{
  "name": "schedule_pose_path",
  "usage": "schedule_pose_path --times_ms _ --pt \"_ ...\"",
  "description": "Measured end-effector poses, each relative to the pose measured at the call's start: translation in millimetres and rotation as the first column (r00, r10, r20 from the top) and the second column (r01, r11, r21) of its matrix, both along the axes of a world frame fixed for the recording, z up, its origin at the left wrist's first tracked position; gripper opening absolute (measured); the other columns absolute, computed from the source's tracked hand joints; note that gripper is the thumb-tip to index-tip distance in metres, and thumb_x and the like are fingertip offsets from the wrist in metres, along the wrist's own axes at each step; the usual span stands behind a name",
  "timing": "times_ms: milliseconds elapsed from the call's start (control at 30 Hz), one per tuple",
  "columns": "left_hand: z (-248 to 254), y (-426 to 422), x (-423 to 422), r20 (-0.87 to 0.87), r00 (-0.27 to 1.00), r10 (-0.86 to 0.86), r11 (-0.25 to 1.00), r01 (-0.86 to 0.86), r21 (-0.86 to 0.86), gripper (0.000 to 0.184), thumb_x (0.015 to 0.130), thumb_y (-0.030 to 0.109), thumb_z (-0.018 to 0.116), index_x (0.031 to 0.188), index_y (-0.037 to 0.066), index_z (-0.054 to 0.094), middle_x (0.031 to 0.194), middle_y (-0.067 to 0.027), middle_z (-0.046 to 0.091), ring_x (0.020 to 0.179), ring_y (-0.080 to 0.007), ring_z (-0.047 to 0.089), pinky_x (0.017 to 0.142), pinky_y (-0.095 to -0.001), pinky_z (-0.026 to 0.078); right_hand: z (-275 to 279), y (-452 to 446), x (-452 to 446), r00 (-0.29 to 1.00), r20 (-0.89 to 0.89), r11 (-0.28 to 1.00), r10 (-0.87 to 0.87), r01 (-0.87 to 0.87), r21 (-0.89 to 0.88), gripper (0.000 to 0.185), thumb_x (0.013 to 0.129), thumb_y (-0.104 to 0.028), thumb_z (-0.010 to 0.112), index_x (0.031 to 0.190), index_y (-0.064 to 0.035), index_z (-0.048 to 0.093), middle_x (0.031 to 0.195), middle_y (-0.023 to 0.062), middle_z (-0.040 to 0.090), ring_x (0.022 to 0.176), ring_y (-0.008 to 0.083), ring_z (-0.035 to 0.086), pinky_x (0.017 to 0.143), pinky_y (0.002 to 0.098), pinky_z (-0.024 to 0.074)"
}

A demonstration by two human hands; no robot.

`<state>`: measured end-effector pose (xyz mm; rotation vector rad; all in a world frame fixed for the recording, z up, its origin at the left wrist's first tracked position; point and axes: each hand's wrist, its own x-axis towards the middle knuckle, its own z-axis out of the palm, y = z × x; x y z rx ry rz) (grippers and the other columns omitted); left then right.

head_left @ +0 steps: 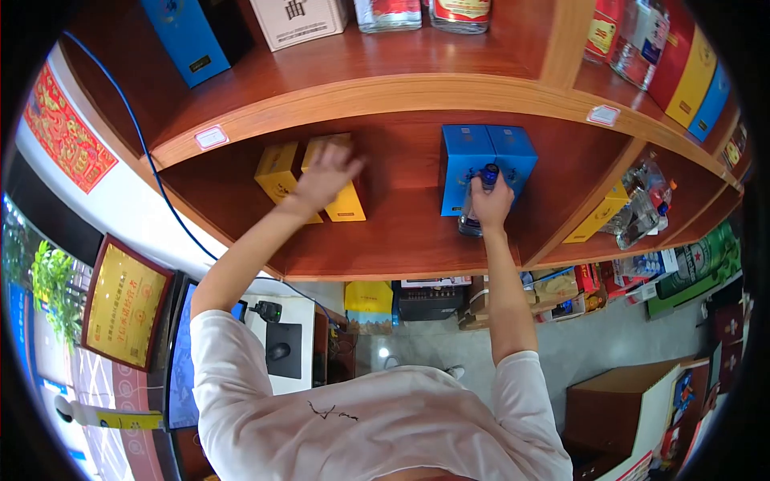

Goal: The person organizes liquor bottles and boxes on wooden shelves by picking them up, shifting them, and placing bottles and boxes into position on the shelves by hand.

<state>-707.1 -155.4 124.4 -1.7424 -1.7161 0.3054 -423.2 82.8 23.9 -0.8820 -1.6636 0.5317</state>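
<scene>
My right hand point(493, 200) is wrapped round the neck of a clear glass bottle point(470, 221) with a dark blue cap. The bottle is upright at the middle shelf, in front of two blue boxes point(469, 143) standing side by side. My left hand point(327, 175) is slightly blurred, its fingers apart, in front of a yellow box point(346, 205). It holds nothing that I can see; whether it touches the box I cannot tell. A second yellow box point(277, 170) stands just left of that one, partly behind my wrist.
Boxes and bottles point(459, 14) stand on the upper shelf point(369, 68). A divider point(589, 200) separates off more bottles at right. A blue cable point(160, 180) hangs along the left side. Below are a desk with a mouse point(278, 351) and stacked goods point(429, 303).
</scene>
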Motion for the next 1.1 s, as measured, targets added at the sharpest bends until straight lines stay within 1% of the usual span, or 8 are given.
schedule_pose_path --times_ms 133,367,667,733,867,933,1000,1100 --pt "-79 31 77 0.025 0.966 -0.258 0.956 0.259 -0.138 0.018 0.078 0.022 0.068 0.089 0.010 0.076 0.109 -0.0165 0.067 0.125 -0.0332 0.056 0.122 -0.0654 0.026 8 -5 1 0.998 -0.045 0.996 0.035 -0.031 0.080 0.024 0.084 -0.022 0.073 0.096 -0.0016 0.070 0.083 0.0197 0.073 0.079 0.0396 0.073 0.072 0.0467 0.0562" --pt "-136 54 50 -0.247 0.899 0.362 0.715 -0.438 -0.545 0.046 0.101 0.033 0.058 0.139 0.010 0.067 0.154 -0.0156 0.054 0.148 -0.0428 0.039 0.123 -0.0680 0.015 12 -7 3 0.994 -0.057 0.995 0.090 -0.088 0.039 0.019 0.085 -0.019 0.072 0.094 -0.0015 0.070 0.083 0.0179 0.074 0.078 0.0358 0.075 0.072 0.0449 0.0565" --pt "-75 62 68 0.259 0.745 0.614 0.604 -0.233 -0.762 0.058 0.092 0.044 0.068 0.137 0.007 0.066 0.139 -0.0187 0.064 0.137 -0.0391 0.053 0.115 -0.0684 0.033 5 -3 -1 0.998 -0.059 0.995 0.001 0.005 0.097 0.024 0.083 -0.019 0.072 0.097 0.0001 0.070 0.086 0.0196 0.075 0.081 0.0388 0.074 0.074 0.0466 0.0566" --pt "-60 29 69 0.695 0.665 0.271 0.787 0.262 -0.558 0.056 0.094 0.042 0.065 0.135 0.004 0.066 0.130 -0.0225 0.067 0.126 -0.0388 0.061 0.111 -0.0569 0.044 12 -8 -1 0.994 -0.101 0.992 0.040 -0.027 0.121 0.025 0.082 -0.018 0.072 0.098 0.0006 0.070 0.087 0.0200 0.075 0.082 0.0390 0.074 0.075 0.0463 0.0568" --pt "141 -67 135 0.861 0.483 0.158 0.757 0.501 -0.420 0.043 0.099 0.034 0.064 0.126 0.002 0.069 0.122 -0.0209 0.071 0.118 -0.0371 0.065 0.098 -0.0455 0.053 12 -10 2 0.995 -0.087 0.996 0.054 -0.047 0.080 0.026 0.083 -0.017 0.071 0.100 0.0023 0.069 0.086 0.0212 0.074 0.082 0.0388 0.074 0.074 0.0456 0.0566" --pt "223 -109 145 0.917 0.389 0.085 0.831 0.480 -0.281 0.033 0.098 0.025 0.067 0.120 0.001 0.071 0.121 -0.0190 0.071 0.112 -0.0353 0.068 0.091 -0.0434 0.056 13 -9 1 0.995 -0.083 0.997 0.047 -0.042 0.071 0.026 0.083 -0.016 0.071 0.100 0.0028 0.069 0.085 0.0215 0.074 0.081 0.0386 0.074 0.073 0.0454 0.0562" --pt "271 -131 125 0.767 0.551 -0.330 0.890 0.451 0.059 0.026 0.095 0.016 0.069 0.115 0.001 0.073 0.120 -0.0163 0.071 0.108 -0.0336 0.070 0.090 -0.0423 0.057 12 -9 1 0.997 -0.076 0.997 0.033 -0.028 0.068 0.025 0.083 -0.016 0.071 0.099 0.0032 0.069 0.084 0.0216 0.073 0.079 0.0382 0.074 0.072 0.0451 0.0557" --pt "328 -121 74 0.438 0.852 -0.287 0.908 0.097 0.407 0.047 0.089 0.019 0.073 0.132 0.005 0.064 0.131 -0.0181 0.065 0.117 -0.0342 0.065 0.100 -0.0431 0.054 9 -8 2 0.994 -0.085 0.997 0.074 -0.070 0.045 0.024 0.083 -0.015 0.071 0.100 0.0025 0.069 0.082 0.0209 0.073 0.075 0.0377 0.073 0.071 0.0451 0.0549"
